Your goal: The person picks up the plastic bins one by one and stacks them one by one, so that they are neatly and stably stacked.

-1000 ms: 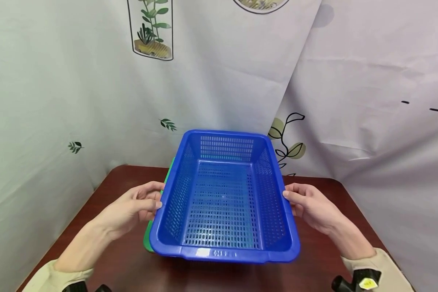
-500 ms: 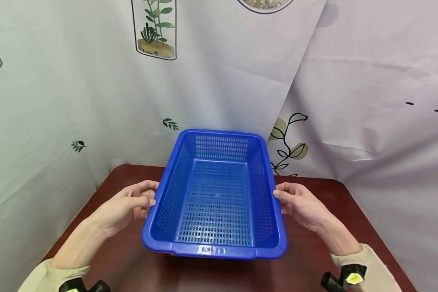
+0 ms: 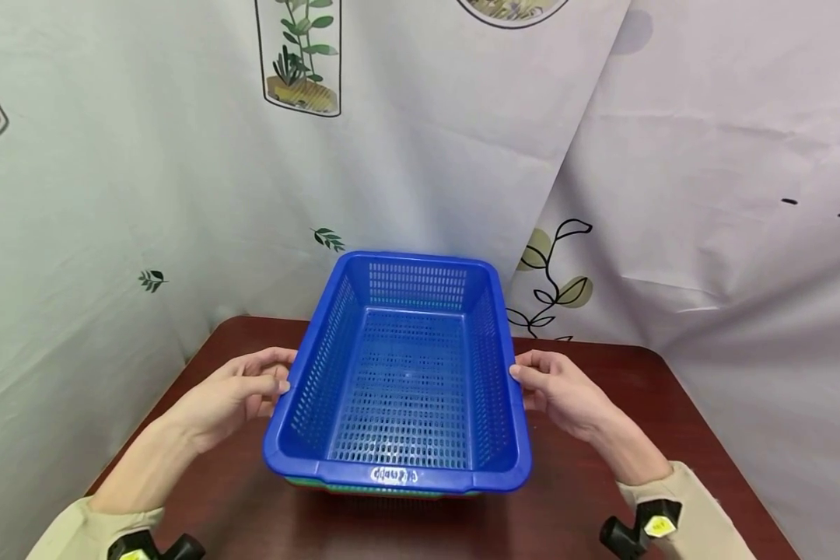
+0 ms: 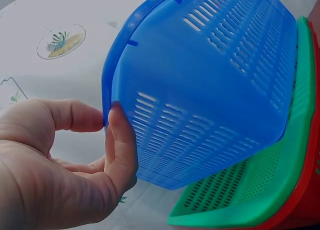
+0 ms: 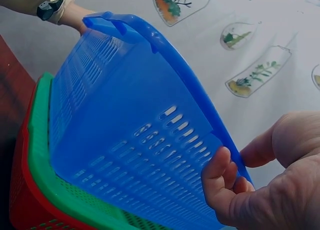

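A blue plastic basket [image 3: 413,373] with slotted walls and floor is held between my two hands by its long side rims. My left hand [image 3: 241,393] pinches the left rim, thumb on top and fingers underneath. On the opposite rim, my right hand [image 3: 563,393] grips the same way. Beneath it stands a green basket [image 4: 295,135], nested in a red basket [image 5: 22,195]. Both wrist views show the blue basket's bottom at the green basket's opening, with most of its walls above the green rim. Nothing lies inside the blue basket.
The baskets are over a dark red-brown table [image 3: 588,467] with rounded far corners. A pale cloth [image 3: 420,155] printed with plants and jars hangs behind and at the sides. Wrist-worn black devices [image 3: 640,529] sit over the beige sleeves.
Both hands have carried the blue basket leftward, so it now sits over the green basket. The green edge once visible at its left now shows under its front rim.
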Available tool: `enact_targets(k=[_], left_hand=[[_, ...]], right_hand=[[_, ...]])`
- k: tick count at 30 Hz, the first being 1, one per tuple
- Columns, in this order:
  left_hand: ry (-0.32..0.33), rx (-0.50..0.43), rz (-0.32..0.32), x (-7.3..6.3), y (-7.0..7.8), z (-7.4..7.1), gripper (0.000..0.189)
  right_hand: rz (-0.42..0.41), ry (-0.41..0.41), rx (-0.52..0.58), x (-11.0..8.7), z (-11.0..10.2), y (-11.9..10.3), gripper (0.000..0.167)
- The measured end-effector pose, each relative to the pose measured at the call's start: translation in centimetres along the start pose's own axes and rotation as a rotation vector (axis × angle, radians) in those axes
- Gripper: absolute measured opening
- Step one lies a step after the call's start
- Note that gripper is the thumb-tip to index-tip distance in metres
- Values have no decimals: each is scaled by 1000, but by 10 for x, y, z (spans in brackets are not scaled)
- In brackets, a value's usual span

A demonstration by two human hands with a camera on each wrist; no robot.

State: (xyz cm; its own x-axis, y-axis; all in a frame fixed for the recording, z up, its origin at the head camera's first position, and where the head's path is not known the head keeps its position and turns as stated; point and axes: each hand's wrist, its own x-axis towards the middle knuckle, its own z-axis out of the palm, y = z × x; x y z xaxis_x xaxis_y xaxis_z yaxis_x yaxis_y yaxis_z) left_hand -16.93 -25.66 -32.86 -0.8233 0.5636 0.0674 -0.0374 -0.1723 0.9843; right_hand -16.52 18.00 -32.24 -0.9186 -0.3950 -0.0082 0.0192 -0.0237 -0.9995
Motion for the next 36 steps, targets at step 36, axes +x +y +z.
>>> enact_targets(k=[36], left_hand=[[107, 152, -122, 2, -26, -23, 38]], right_hand=[[67, 129, -81, 22, 9, 33, 18]])
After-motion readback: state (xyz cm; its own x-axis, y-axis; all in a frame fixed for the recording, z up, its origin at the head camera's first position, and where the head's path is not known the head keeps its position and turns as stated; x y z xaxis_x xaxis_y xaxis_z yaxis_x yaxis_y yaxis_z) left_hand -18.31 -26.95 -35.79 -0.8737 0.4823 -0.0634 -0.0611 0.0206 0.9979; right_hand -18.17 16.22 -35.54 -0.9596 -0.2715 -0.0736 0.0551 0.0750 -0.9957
